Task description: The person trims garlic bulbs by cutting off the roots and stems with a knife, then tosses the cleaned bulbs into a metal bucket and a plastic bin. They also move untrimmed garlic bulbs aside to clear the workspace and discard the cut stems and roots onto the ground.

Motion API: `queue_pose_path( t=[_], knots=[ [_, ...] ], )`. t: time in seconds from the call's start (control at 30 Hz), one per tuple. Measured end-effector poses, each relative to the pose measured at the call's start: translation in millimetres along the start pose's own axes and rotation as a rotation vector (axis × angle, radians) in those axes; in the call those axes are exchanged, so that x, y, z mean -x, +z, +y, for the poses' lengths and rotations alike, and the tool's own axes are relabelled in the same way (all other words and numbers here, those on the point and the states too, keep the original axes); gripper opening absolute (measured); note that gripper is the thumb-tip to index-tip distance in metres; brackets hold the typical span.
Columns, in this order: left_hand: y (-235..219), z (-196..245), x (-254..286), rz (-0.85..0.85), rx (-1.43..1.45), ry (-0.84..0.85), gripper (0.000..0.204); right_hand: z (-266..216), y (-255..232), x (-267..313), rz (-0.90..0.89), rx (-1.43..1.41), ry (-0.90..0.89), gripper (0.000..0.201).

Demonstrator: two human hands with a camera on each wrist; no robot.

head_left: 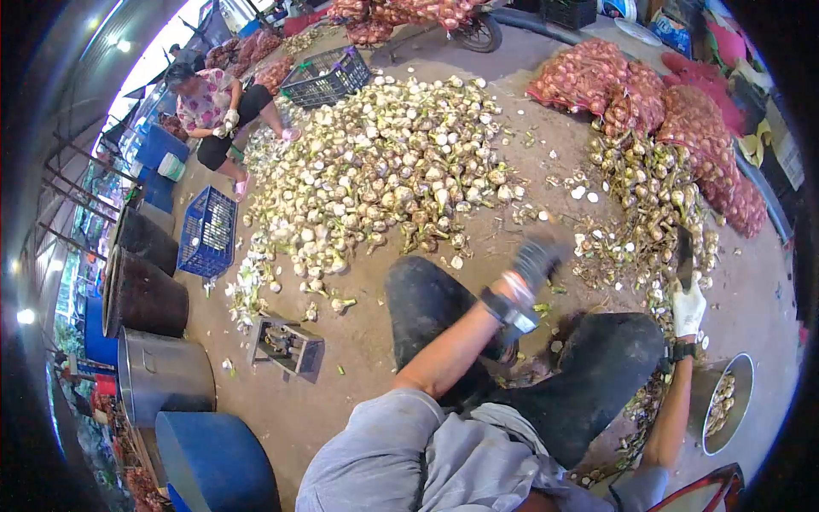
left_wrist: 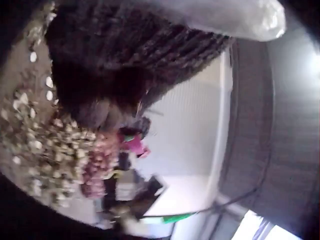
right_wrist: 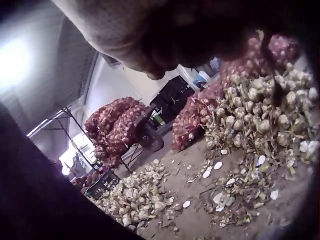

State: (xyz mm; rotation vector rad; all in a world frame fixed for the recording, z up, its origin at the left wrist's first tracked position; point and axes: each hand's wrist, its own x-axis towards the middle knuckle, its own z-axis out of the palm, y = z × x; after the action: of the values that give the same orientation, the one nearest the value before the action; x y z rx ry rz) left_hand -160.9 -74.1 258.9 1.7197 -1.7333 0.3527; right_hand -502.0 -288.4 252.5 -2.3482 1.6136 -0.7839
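In the head view I saw the right hand (head_left: 688, 309), in a pale glove, gripping a dark knife (head_left: 685, 247); the handle was lost inside the fist, and only the blade stood clear, pointing away from the body over the near edge of a pile of stemmed bulbs (head_left: 640, 175). My right wrist camera helped little: glove and shadow filled the top of it, and the fingers ran into black.

The left hand (head_left: 543, 260), in a dark grey glove, was smeared by motion above the floor between the knees and the bulbs. I could not tell whether its fingers were curled or held anything; on the left wrist camera the ribbed glove swallowed most of the upper part, its fingertips in darkness.

Beside the right forearm stood a metal bucket (head_left: 702, 397) with bulbs inside, partly cut off from me by its own wall. More scraps lay under the right knee, half covered by the leg.

Farther out, a broad heap of trimmed bulbs (head_left: 375, 171) spread ahead and to the left, with red net sacks (head_left: 580, 75) behind the stemmed pile. A small box-like frame (head_left: 287, 346) sat near the left knee, its contents too small to make out. Beyond the heap's left edge, another person (head_left: 213, 98) sat near a blue crate (head_left: 208, 232).
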Motion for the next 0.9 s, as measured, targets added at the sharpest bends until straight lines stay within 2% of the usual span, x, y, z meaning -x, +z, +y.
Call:
queue_pose_path(
  t=[0.03, 0.07, 0.1, 0.17, 0.2, 0.23, 0.27, 0.3, 0.33, 0.37, 0.4, 0.43, 0.47, 0.5, 0.53, 0.57, 0.6, 0.63, 0.67, 0.73, 0.77, 0.8, 0.83, 0.9],
  knots=[
    [50.1, 5.3, 23.1, -0.18, 0.156, 0.097, 0.014, 3.6, -3.1, 1.5, 0.062, 0.023, -0.039, 0.027],
    [85.8, 20.1, 36.9, -0.428, 0.271, 0.149, 0.014, -10.1, -21.6, 5.8, -0.006, -0.015, 0.074, 0.027],
    [108.8, 34.4, 55.3, -0.682, 0.387, 0.203, 0.014, 17.4, -17.0, 3.4, 0.036, -0.036, 0.038, 0.027],
    [144.4, 56.0, 113.9, -0.851, 0.677, 0.01, 0.016, 30.8, -25.4, 10.5, 0.096, -0.264, 0.023, 0.027],
    [212.8, 53.5, 153.5, -0.88, 0.695, 0.031, 0.016, 38.6, -30.5, 17.2, 0.103, -0.245, 0.079, 0.027],
    [280.3, 55.4, 212.7, -0.882, 0.929, -0.265, 0.019, 38.5, -39.0, 22.8, 0.112, -0.222, 0.142, 0.027],
    [306.7, 62.8, 265.3, -0.872, 1.139, -0.581, 0.024, 59.5, -36.8, 26.7, 0.067, -0.26, 0.165, 0.032],
    [308.3, 38.0, 336.9, -0.842, 1.321, -0.922, 0.029, 94.1, -26.1, 32.9, 0.072, -0.3, 0.188, 0.034],
    [280.5, 78.4, 316.0, -0.782, 1.471, -1.283, 0.035, 98.0, -24.6, 40.6, 0.07, -0.205, 0.299, 0.035],
    [267.8, 87.3, 294.8, -0.688, 1.591, -1.653, 0.042, 98.5, -23.5, 42.5, 0.069, -0.11, 0.403, 0.035],
    [270.2, 97.0, 280.4, -0.726, 1.585, -1.66, 0.042, 114.3, -10.7, 48.5, 0.167, -0.104, 0.292, 0.031],
    [265.2, 104.2, 294.1, -0.786, 1.602, -1.663, 0.043, 104.7, -7.9, 52.1, 0.109, -0.318, 0.424, 0.029],
    [292.9, 116.7, 335.2, -0.87, 1.627, -1.664, 0.043, 104.9, -6.4, 53.9, 0.03, -0.461, 0.548, 0.024],
    [310.3, 130.3, 380.6, -0.971, 1.658, -1.662, 0.044, 124.3, 9.0, 55.7, 0.009, -0.298, 0.502, 0.019],
    [307.2, 153.3, 402.1, -1.08, 1.688, -1.661, 0.045, 101.4, 3.1, 44.5, -0.043, -0.16, 0.625, 0.016],
    [297.8, 192.2, 419.0, -1.19, 1.716, -1.657, 0.046, 146.2, 41.4, 55.1, 0.121, -0.423, 0.462, 0.019],
    [267.3, 160.7, 445.8, -1.291, 1.738, -1.654, 0.047, 145.5, 49.7, 48.8, 0.139, -0.705, 0.487, 0.02],
    [233.2, 116.2, 457.5, -1.372, 1.756, -1.66, 0.048, 144.5, 54.8, 40.1, 0.004, -0.129, 0.462, 0.018],
    [222.1, 144.1, 459.9, -1.428, 1.769, -1.673, 0.048, 141.9, 61.8, 33.7, -0.025, -0.386, 0.551, 0.016],
    [184.6, 148.6, 456.4, -1.489, 1.776, -1.723, 0.05, 155.0, 90.9, 23.4, -0.027, -0.454, 0.581, 0.017],
    [177.8, 123.9, 445.2, -1.517, 1.769, -1.754, 0.051, 166.8, 110.6, 22.9, -0.034, -0.475, 0.575, 0.018],
    [181.8, 78.4, 413.2, -1.546, 1.764, -1.783, 0.052, 172.5, 121.8, 20.4, -0.044, -0.416, 0.569, 0.018],
    [186.8, 60.5, 359.9, -1.568, 1.768, -1.811, 0.053, 175.1, 128.7, 17.5, -0.059, -0.354, 0.555, 0.019],
    [193.4, 77.0, 316.4, -1.582, 1.808, -1.858, 0.054, 175.4, 136.8, 14.3, -0.134, -0.44, 0.687, 0.019]
  ],
)
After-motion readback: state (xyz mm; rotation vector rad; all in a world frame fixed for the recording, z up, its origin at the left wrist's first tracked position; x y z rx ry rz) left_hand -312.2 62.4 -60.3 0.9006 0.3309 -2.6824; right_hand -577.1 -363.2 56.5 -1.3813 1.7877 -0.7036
